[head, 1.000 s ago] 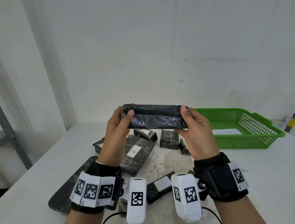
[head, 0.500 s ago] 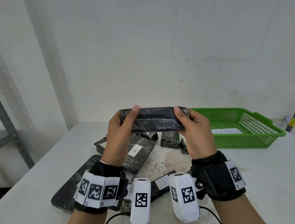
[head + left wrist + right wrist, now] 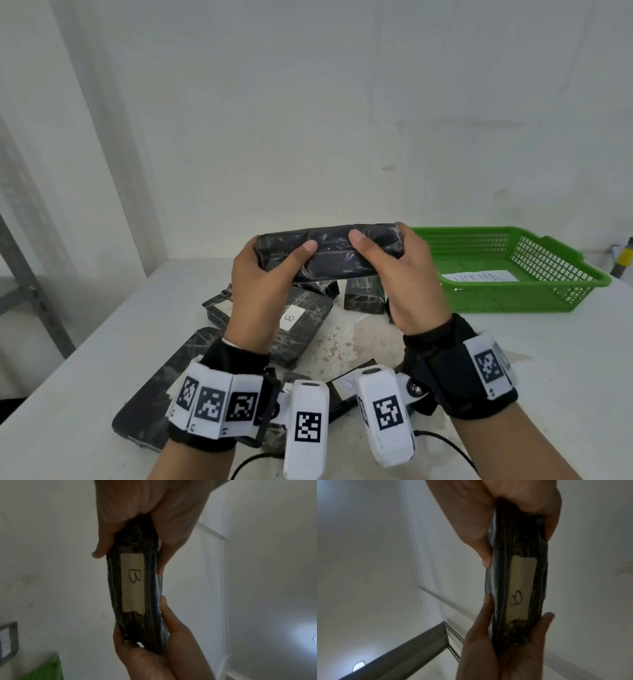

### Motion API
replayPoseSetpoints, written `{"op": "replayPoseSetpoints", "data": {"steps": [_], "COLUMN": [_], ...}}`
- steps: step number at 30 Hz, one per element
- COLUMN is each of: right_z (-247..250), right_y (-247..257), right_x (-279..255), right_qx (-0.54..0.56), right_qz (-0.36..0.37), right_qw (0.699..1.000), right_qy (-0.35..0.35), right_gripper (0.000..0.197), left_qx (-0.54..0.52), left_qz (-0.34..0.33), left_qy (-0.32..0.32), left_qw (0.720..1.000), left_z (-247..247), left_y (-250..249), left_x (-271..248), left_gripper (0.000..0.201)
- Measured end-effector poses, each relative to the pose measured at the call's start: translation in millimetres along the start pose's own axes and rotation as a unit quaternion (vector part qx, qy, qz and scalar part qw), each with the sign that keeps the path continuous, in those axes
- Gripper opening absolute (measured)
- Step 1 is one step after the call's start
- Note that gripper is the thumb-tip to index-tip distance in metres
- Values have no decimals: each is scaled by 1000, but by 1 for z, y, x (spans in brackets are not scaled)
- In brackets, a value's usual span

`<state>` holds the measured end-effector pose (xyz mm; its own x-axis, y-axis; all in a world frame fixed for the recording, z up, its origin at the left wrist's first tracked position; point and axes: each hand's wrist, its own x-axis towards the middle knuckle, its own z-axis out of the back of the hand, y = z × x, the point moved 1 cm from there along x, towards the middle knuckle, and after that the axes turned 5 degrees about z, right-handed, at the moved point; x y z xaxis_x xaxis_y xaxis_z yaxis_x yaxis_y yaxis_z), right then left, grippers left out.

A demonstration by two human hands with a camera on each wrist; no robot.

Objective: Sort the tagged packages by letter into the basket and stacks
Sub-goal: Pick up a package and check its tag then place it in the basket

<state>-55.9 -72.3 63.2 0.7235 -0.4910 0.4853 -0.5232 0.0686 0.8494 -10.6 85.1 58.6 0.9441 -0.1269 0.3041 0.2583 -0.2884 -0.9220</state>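
Both hands, left hand (image 3: 263, 274) and right hand (image 3: 407, 274), held the long black film-wrapped package (image 3: 329, 251) above the bench (image 3: 513, 342), fingers clamped on its ends. Its white tag (image 3: 133, 582) read "B"; it should be lowered flat beside the B-tagged black package (image 3: 301, 318), not the green mesh basket (image 3: 534, 294).

Since a second ago both thumbs have slid inward along the black package (image 3: 329, 253): the left hand (image 3: 260, 291) and right hand (image 3: 407, 284) now nearly meet at its middle. The package has rolled, and its long side now faces the head camera.
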Motion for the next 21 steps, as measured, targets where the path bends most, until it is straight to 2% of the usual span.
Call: {"op": "replayPoseSetpoints", "data": {"steps": [2, 5, 9, 11, 13, 17, 19, 21], "right_z": [-2, -3, -2, -3, -4, -5, -4, -3], "right_y": [0, -1, -2, -3, -4, -7, -7, -7], "right_x": [-3, -8, -7, -5, -3, -5, -6, -6], "right_qx": [8, 35, 14, -4, -8, 11, 7, -3], "right_qz": [-8, -31, 2, 16, 13, -25, -21, -2], "right_qw": [1000, 999, 999, 999, 1000, 1000, 1000, 1000], "right_qy": [6, 7, -33, -31, -21, 5, -7, -29], "right_gripper": [31, 53, 37, 35, 40, 66, 67, 59], "left_qx": [13, 28, 1, -13, 10, 48, 58, 53], "left_qz": [-6, -9, 1, 10, -4, -23, -33, -37], "left_qy": [-22, -25, -3, -3, -28, -47, -42, -23], "left_qw": [1000, 999, 1000, 1000, 1000, 997, 997, 998], "left_z": [2, -1, -5, -5, -3, 0, -1, -3], "left_y": [4, 7, 0, 0, 2, 10, 10, 7], "left_x": [3, 5, -3, -4, -2, 4, 2, -3], "left_gripper": [27, 27, 44, 45, 42, 34, 33, 37]}}
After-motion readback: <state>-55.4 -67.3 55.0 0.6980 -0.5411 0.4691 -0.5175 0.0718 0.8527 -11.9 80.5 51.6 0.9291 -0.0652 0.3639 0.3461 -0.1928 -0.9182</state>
